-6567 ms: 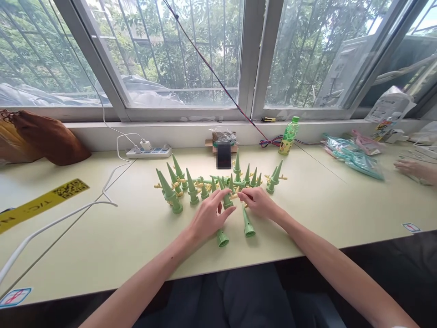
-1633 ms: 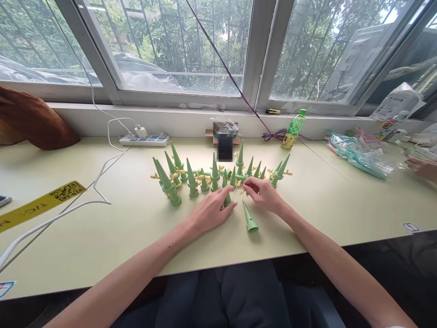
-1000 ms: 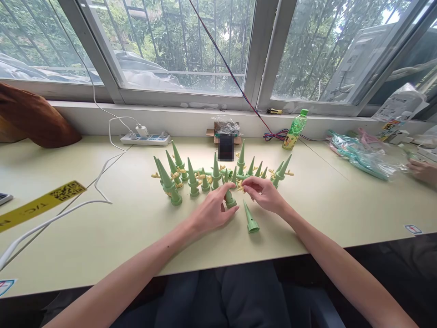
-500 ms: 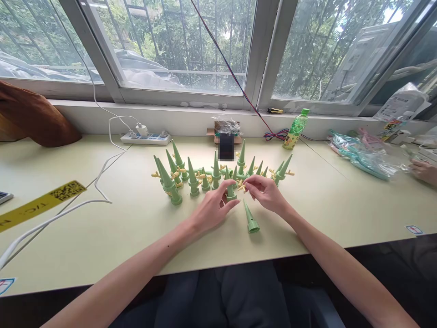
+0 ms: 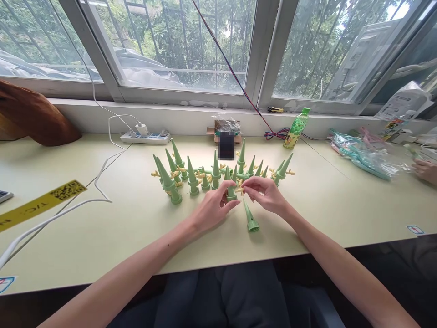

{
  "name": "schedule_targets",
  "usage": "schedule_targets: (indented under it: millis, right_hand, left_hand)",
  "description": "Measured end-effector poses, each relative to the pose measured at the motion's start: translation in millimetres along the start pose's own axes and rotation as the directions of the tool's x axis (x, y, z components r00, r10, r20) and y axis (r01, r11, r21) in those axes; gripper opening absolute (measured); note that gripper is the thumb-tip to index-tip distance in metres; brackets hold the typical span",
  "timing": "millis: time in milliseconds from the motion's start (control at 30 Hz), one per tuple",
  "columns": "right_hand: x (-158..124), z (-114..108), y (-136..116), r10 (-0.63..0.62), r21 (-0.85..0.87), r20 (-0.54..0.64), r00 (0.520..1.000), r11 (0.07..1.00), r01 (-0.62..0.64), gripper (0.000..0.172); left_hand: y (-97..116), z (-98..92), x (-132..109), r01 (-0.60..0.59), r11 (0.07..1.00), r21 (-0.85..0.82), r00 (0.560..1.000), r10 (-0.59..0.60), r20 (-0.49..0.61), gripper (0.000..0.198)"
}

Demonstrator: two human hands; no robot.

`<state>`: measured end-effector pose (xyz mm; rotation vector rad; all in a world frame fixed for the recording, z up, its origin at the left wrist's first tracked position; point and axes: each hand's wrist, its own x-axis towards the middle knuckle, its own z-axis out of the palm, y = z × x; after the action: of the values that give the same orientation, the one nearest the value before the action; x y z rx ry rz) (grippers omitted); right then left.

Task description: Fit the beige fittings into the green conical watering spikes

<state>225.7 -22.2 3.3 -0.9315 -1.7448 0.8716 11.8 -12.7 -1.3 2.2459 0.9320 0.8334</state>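
In the head view, a green spike (image 5: 231, 189) is held roughly upright above the table (image 5: 317, 205) by the left hand (image 5: 214, 206), thumb and fingers closed around it, presumably to keep it steady. A small yellow piece (image 5: 240, 190) is pinched by the right hand (image 5: 265, 196) just beside it (whether the two touch cannot be told). A loose spike (image 5: 251, 219) is seen lying nearer. Behind, upright spikes (image 5: 193, 178) are stood on wide bases, seemingly for stability.

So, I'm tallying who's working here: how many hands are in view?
3: left hand holding a green cone, right hand pinching a yellow piece, another person's hand at the right edge. Others may be hidden.
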Motion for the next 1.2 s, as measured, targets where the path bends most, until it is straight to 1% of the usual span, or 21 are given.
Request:
schedule_targets:
  millis: [300, 467, 667, 967, 1200]
  right_hand:
    - [-0.2, 0.7, -3.4, 0.002, 0.004, 0.041, 0.999, 1.000, -0.002, 0.020]
    - [-0.1, 1.2, -0.9, -0.007, 0.007, 0.030, 1.000, 1.000, 0.006, 0.021]
    - [0.2, 1.0, 0.4, -0.023, -0.019, 0.023, 0.999, 1.000, 0.024, 0.019]
    - [0.3, 3.0, -4.0, -0.040, -0.073, 0.078, 0.996, 0.996, 0.045, 0.019]
    - [-0.3, 3.4, -4.1, -0.037, -0.075, 0.084, 0.996, 0.996, 0.044, 0.018]
  left_hand:
    - [2.3, 0.3, -1.0, 0.003, 1.000, -0.003, 1.000, -0.003, -0.002, 0.035]
    - [2.0, 0.8, -1.6, 0.006, 1.000, -0.016, 1.000, -0.006, 0.005, 0.036]
    - [1.7, 1.9, -2.3, -0.009, 1.000, -0.006, 1.000, 0.009, -0.006, 0.036]
    - [0.5, 2.6, -2.3, -0.038, 0.997, 0.072, 0.998, 0.042, -0.051, 0.032]
    - [-0.8, 2.6, -2.7, -0.078, 0.990, 0.116, 0.996, 0.083, -0.040, 0.032]
